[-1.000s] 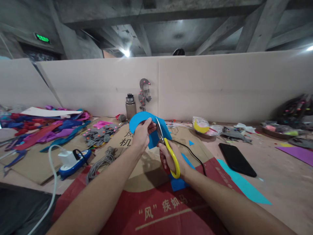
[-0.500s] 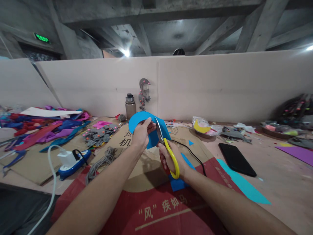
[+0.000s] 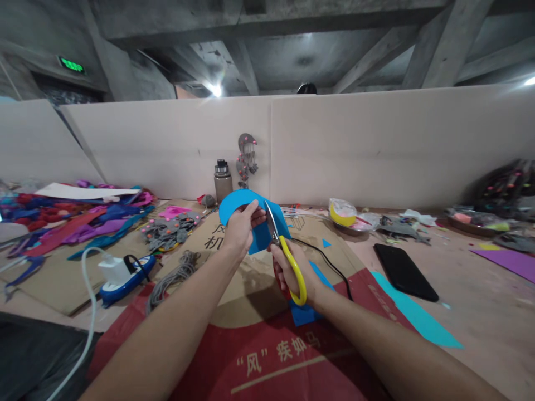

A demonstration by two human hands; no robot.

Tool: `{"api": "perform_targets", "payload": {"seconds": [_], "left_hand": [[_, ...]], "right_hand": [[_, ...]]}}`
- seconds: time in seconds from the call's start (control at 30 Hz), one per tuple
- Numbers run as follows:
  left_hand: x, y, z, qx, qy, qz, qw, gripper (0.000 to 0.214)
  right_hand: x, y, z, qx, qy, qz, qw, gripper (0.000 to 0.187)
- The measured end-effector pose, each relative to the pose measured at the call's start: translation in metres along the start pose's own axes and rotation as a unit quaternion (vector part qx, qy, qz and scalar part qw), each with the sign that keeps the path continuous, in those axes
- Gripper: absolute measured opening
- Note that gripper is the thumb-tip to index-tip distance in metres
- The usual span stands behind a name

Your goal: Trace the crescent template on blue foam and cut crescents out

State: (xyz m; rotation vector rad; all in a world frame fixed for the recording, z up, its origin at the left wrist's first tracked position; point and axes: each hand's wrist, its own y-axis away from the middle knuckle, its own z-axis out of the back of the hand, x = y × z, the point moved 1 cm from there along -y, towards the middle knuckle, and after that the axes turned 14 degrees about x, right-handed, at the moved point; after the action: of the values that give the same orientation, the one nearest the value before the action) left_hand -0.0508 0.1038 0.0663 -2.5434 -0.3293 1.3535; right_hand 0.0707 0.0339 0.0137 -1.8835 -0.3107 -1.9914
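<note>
My left hand (image 3: 242, 227) pinches a piece of blue felt-like sheet (image 3: 234, 201) that has a rounded outer edge at its left. My right hand (image 3: 290, 272) grips yellow-handled scissors (image 3: 296, 268), with fingers through the loops. The blades lie across the blue sheet, just right of my left fingertips, pointing up and away. Below my right wrist, blue offcuts (image 3: 304, 314) lie on the flattened cardboard (image 3: 234, 306), which is printed red and brown. A small blue triangle (image 3: 326, 243) rests further right.
A phone (image 3: 405, 272) and a turquoise sheet (image 3: 430, 314) lie at right. To the left are a power strip (image 3: 125, 284), grey cord (image 3: 178, 275), grey felt pieces (image 3: 171, 229) and heaped coloured fabric (image 3: 92, 217). A bottle (image 3: 223, 184) stands before the pale partition (image 3: 376, 145).
Almost nothing differs. Both hands, the blue sheet and the scissors stay in nearly the same place, with only a slight shift of the sheet to the left.
</note>
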Motion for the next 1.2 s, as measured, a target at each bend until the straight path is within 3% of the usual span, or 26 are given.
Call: {"api": "perform_targets", "payload": {"seconds": [0.73, 1.2], "left_hand": [[-0.0035, -0.0046, 0.0044, 0.008, -0.011, 0.021, 1.0, 0.018], [-0.001, -0.002, 0.0039, 0.056, -0.017, 0.054, 0.997, 0.011]], "right_hand": [[-0.001, -0.0018, 0.0016, 0.009, 0.017, 0.01, 1.0, 0.036], [-0.0032, -0.0045, 0.0042, 0.011, 0.006, 0.041, 0.999, 0.034]]}}
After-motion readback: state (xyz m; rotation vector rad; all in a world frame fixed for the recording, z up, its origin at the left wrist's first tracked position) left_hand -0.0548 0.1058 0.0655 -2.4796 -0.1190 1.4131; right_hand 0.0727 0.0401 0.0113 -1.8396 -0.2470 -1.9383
